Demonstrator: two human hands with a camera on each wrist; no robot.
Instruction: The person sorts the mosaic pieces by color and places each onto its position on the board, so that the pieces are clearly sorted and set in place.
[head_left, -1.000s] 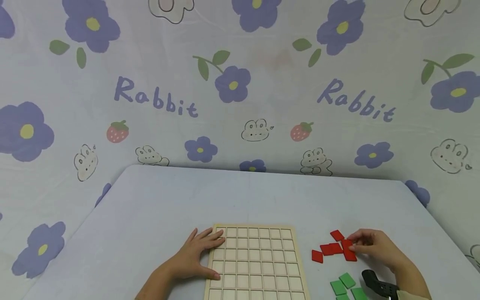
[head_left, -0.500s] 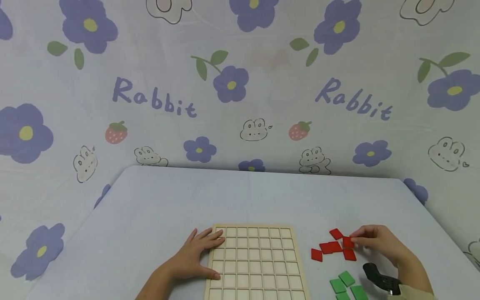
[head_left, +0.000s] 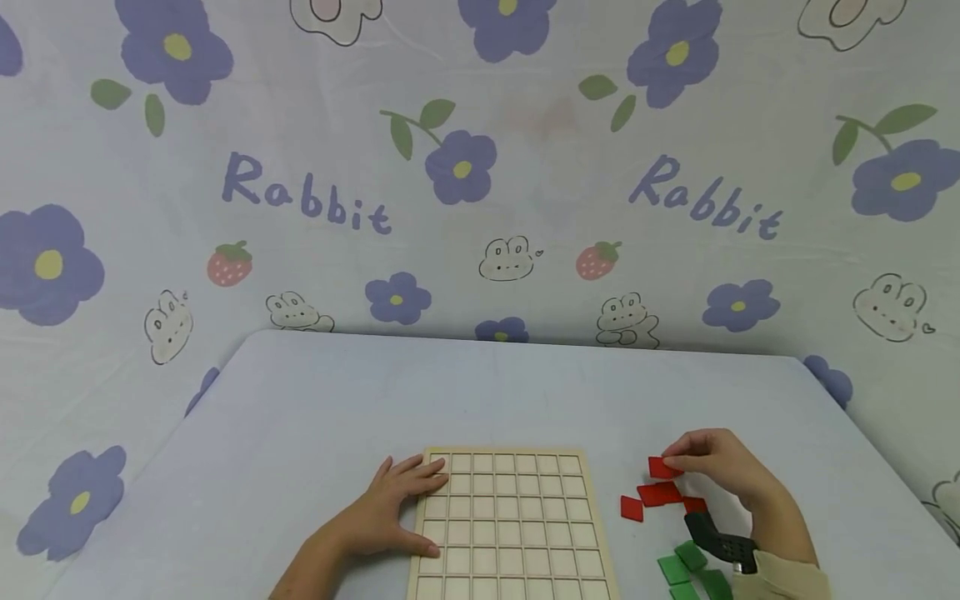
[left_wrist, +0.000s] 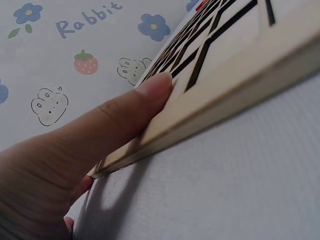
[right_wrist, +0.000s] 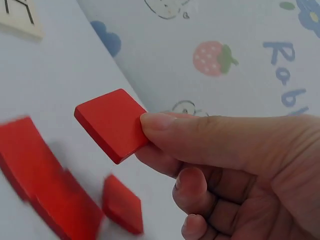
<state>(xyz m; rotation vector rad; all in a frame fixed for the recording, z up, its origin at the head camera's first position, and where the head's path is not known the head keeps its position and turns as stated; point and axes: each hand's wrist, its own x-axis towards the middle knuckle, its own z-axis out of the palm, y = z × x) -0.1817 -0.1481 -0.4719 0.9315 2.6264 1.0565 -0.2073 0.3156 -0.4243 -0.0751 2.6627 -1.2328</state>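
My left hand (head_left: pixel 386 512) rests with spread fingers along the left edge of a light wooden grid board (head_left: pixel 504 451). In the left wrist view, the thumb (left_wrist: pixel 155 89) lies on the board's rim. To the right of the board, my right hand (head_left: pixel 726 467) pinches a red square tile (right_wrist: pixel 112 125) between thumb and index finger, raised off the table. Other red tiles (head_left: pixel 660 494) lie just below it, some of them touching or overlapping. One loose red tile (head_left: pixel 632 508) sits nearer the board. Another red tile (head_left: pixel 695 505) is partly hidden by the wrist device.
Several green tiles (head_left: pixel 673 570) lie at the front right, partly covered by a black device (head_left: pixel 716 542) on the right wrist. The white table (head_left: pixel 480 392) reaches back to a curtain (head_left: pixel 555 183) printed with flowers and rabbits.
My right hand has lifted a red tile from the right of the pile and carried it left and a little away from me. The left hand stays put.
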